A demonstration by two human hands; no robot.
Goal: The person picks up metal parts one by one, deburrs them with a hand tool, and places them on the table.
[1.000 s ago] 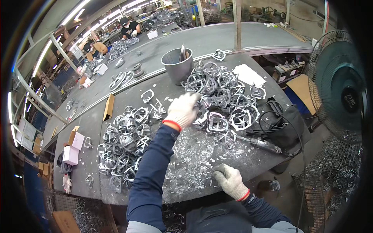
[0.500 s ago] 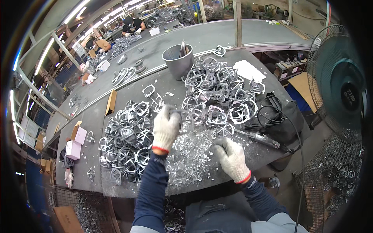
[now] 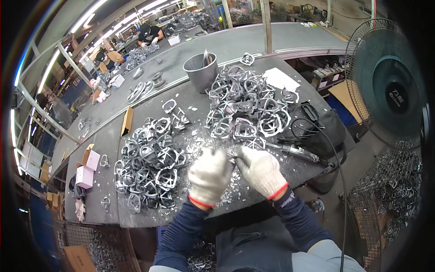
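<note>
Both my hands wear white knitted gloves with red cuffs and meet over the near middle of the workbench [image 3: 181,218]. My left hand [image 3: 210,177], smeared by motion, is closed around a small grey metal part [image 3: 231,157], mostly hidden by the fingers. Close against it, my right hand [image 3: 263,170] has its fingers pinched together; a thin rod-like tool showed in them earlier, but the glove hides it now. Silvery metal flakes [image 3: 233,192] lie scattered beneath. To the left is a heap of grey cast metal frames [image 3: 149,156]; a second heap of metal frames [image 3: 244,97] lies beyond my hands.
A grey bucket [image 3: 200,75] stands behind the far heap, near white paper [image 3: 282,79]. At the right lie a corded power tool [image 3: 297,153] and a black bag [image 3: 333,136]. A large fan [image 3: 389,86] stands beyond the bench's right edge. Co-workers [image 3: 149,36] sit far left.
My left hand has come down and toward the right from beside the left heap. My right hand has moved slightly left and up, so both now meet. The whole view has shifted a little.
</note>
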